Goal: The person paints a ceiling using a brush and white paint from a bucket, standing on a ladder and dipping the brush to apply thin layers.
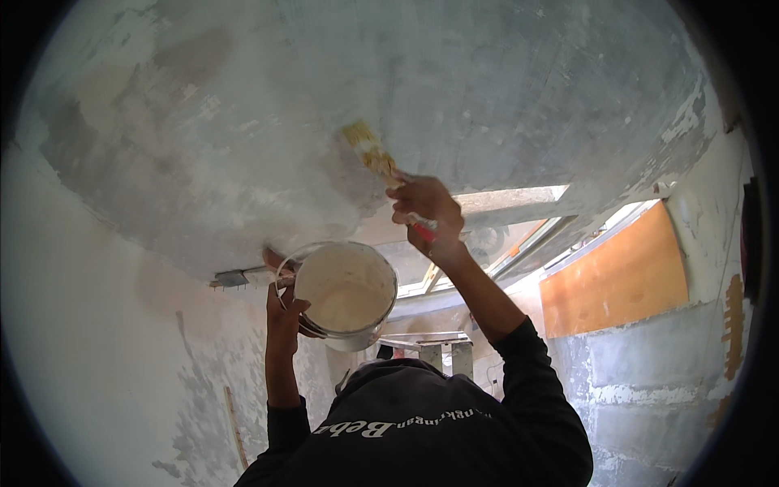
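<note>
Black top with white lettering lies nearest my camera. Beyond it I see the left hand clasping the left side of a pale round bucket. Up and right of that, the right hand is wrapped around a yellowish-bristled paintbrush, its long axis slanting up-left, away from the bucket, toward a mottled grey plastered surface; contact I cannot tell.

White round bucket in left hand, pale creamy mix inside it. Yellow-bristled flat brush in right hand, farther and right of bucket. Patchy grey plastered surface behind brush. Flat orange panel right of both hands.
</note>
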Tool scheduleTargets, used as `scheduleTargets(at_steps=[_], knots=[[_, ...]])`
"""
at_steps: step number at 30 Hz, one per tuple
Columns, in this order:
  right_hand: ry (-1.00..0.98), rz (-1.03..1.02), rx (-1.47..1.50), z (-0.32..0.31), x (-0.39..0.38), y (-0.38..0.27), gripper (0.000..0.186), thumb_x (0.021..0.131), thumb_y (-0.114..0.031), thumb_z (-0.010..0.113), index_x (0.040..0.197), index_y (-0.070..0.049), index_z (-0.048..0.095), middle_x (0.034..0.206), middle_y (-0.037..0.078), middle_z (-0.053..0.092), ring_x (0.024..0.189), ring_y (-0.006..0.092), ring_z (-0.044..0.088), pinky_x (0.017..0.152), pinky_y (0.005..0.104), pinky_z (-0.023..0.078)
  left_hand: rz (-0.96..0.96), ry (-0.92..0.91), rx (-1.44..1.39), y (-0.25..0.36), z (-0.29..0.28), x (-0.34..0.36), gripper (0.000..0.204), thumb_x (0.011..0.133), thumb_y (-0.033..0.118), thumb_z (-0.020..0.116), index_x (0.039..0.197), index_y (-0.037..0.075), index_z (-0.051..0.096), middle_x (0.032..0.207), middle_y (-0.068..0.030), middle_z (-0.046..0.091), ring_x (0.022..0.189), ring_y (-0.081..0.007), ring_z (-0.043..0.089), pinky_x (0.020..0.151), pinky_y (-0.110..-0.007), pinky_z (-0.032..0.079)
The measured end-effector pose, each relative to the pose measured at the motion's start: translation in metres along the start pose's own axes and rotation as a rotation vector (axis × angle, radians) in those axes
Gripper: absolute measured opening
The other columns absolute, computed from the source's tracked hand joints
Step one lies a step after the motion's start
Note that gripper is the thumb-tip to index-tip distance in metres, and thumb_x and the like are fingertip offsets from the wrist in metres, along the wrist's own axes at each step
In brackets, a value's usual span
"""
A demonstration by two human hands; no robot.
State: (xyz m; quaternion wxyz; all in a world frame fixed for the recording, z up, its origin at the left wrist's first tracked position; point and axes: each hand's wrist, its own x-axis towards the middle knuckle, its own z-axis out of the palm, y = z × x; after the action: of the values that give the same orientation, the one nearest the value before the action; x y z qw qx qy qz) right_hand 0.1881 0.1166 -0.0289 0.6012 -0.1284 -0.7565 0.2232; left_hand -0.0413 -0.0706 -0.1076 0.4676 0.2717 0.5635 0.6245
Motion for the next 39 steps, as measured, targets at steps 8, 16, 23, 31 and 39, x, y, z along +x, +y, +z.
scheduleTargets(at_steps=[8,16,23,31,39], knots=[[-0.184,0.068,-0.151,0.030,-0.126,0.063,0.015,0.082,0.001,0.067,0.097,-0.002,0.064,0.106,0.012,0.068,0.099,0.0320,0.065,0.083,0.0379,0.056,0.004,0.024,-0.017,-0.011,-0.001,-0.019,0.050,0.075,-0.006,0.055,0.122,0.000,0.039,0.129,-0.0211,0.057,0.104,-0.0234,0.060,0.081,-0.033,0.054],[-0.127,0.158,-0.083,0.016,-0.078,0.031,0.017,0.083,0.001,0.068,0.099,0.003,0.062,0.096,0.017,0.067,0.082,0.0311,0.068,0.073,0.0366,0.056,-0.008,0.084,0.022,-0.016,0.001,-0.025,0.049,0.076,-0.005,0.054,0.122,0.000,0.038,0.129,-0.0203,0.056,0.100,-0.0248,0.063,0.067,-0.032,0.059],[-0.060,-0.258,-0.214,0.008,-0.037,0.013,0.025,0.070,0.003,0.075,0.092,-0.002,0.065,0.105,0.012,0.068,0.107,0.0333,0.064,0.089,0.0404,0.055,-0.024,0.087,-0.006,-0.011,0.010,-0.029,0.048,0.077,-0.003,0.054,0.121,-0.001,0.036,0.129,-0.0200,0.056,0.084,-0.0277,0.068,0.044,-0.036,0.061],[-0.243,0.016,-0.226,0.029,-0.146,0.071,0.033,0.066,0.004,0.069,0.099,-0.001,0.066,0.117,0.011,0.064,0.115,0.0334,0.058,0.092,0.0411,0.052,-0.041,0.094,0.015,-0.018,0.005,-0.029,0.048,0.077,-0.002,0.054,0.121,-0.002,0.036,0.130,-0.0198,0.055,0.090,-0.0257,0.067,0.050,-0.033,0.062],[-0.207,0.234,-0.073,0.028,-0.125,0.052,0.017,0.085,0.005,0.060,0.102,0.004,0.062,0.101,0.016,0.065,0.092,0.0331,0.065,0.079,0.0389,0.054,-0.054,0.118,0.008,-0.022,0.000,-0.029,0.047,0.077,-0.003,0.054,0.120,-0.001,0.037,0.131,-0.0194,0.054,0.095,-0.0243,0.064,0.057,-0.032,0.061]])
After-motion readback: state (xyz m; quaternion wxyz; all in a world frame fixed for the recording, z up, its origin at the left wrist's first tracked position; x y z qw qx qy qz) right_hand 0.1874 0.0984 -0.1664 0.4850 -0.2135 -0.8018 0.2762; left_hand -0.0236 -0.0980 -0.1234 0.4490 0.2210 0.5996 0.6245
